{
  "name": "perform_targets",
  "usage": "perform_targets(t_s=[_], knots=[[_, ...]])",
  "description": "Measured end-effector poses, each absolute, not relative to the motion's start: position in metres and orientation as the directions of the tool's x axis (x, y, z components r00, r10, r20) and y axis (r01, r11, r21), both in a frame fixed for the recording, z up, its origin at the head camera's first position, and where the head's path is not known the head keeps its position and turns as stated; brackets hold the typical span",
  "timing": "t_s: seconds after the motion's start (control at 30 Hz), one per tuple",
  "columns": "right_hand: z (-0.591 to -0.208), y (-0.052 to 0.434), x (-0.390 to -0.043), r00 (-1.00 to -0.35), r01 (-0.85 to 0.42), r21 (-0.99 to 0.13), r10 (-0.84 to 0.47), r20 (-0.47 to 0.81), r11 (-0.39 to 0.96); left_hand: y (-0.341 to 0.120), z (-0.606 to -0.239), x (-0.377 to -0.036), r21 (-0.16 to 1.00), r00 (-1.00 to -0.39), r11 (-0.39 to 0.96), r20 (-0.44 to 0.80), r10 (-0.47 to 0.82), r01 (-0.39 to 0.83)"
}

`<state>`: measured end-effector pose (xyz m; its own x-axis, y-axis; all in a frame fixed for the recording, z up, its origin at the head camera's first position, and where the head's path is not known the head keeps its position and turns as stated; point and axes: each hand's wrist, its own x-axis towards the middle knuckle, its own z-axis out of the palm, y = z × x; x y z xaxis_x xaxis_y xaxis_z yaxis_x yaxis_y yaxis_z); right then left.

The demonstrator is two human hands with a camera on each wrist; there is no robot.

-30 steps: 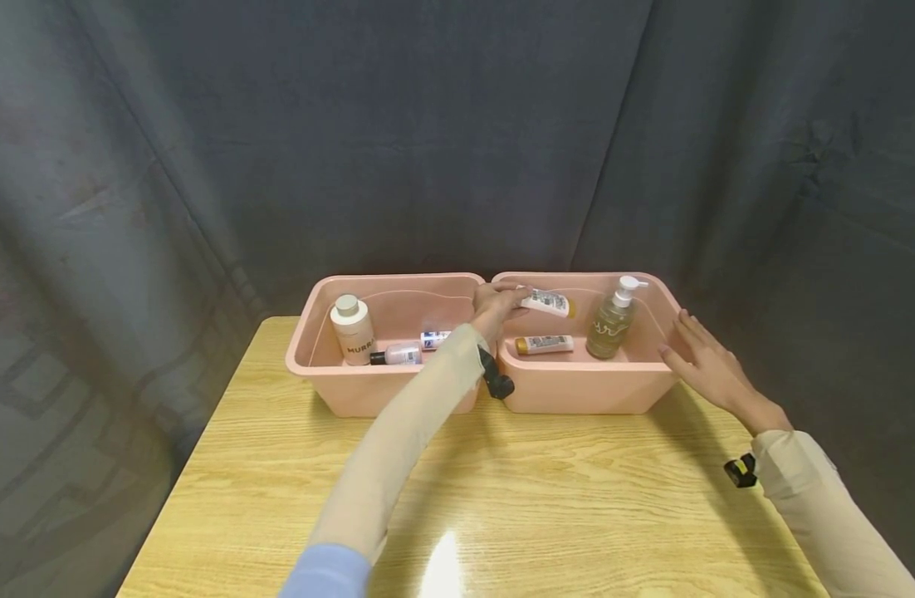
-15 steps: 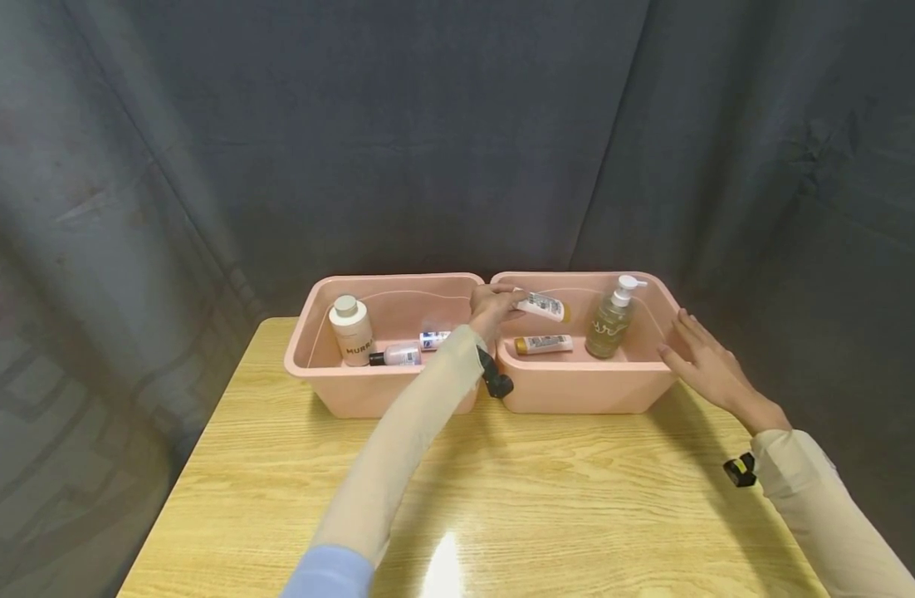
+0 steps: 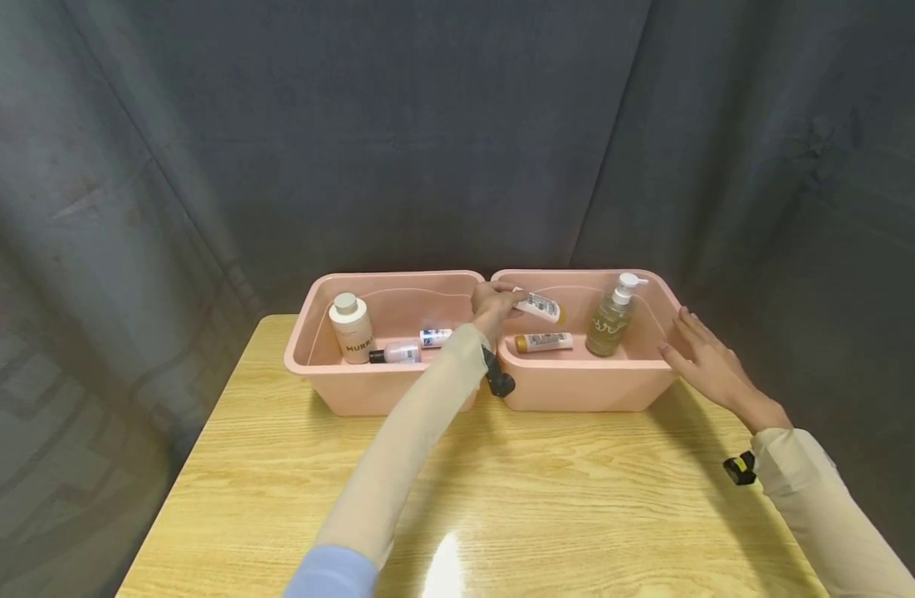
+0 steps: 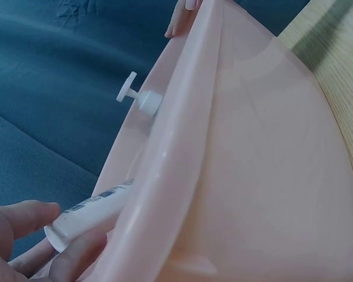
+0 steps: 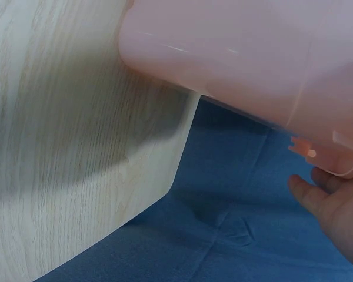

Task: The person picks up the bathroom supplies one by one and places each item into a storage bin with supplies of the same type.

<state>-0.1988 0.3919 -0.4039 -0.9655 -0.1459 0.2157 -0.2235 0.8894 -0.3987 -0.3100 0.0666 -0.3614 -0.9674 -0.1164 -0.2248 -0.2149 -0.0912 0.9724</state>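
Observation:
My left hand [image 3: 492, 304] pinches one end of a small white bottle with a gold cap [image 3: 540, 306], tilted cap-down inside the right pink bin [image 3: 577, 388]. In the left wrist view the thumb and fingers hold the bottle's white base [image 4: 88, 220], and the bin wall hides its cap. A similar white bottle with a gold cap [image 3: 545, 342] lies on that bin's floor. Beside it stands a pump bottle [image 3: 609, 325] of greenish liquid. My right hand [image 3: 704, 359] rests with extended fingers at the bin's right rim, touching its outer side.
Left of it, a second pink bin [image 3: 398, 390] holds a white bottle standing up [image 3: 352, 330], a pink bottle with a black cap [image 3: 398, 354] and a small white-and-blue item [image 3: 435, 337], partly near my sleeve. Both bins stand on the wooden table [image 3: 562, 490] before a dark curtain [image 3: 428, 141].
The pinched bottle has shifted slightly left and down, its gold cap end dipping deeper into the right bin. My right hand stays in the same place.

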Motion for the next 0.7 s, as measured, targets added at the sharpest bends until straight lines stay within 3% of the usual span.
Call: perform_targets(t_s=[0.4, 0.7], knots=[[-0.4051, 0.392, -0.199, -0.965, -0.226, -0.397, -0.148, 0.218, 0.889, 0.0667, -0.3609, -0.3117, 0.966, -0.962, 0.111, -0.215, -0.169, -0.235], [-0.4042, 0.3916, -0.1997, -0.97, -0.213, -0.405, -0.141, 0.2, 0.889, 0.0682, -0.3615, -0.3137, 0.964, -0.955, -0.019, -0.266, -0.135, -0.266]])
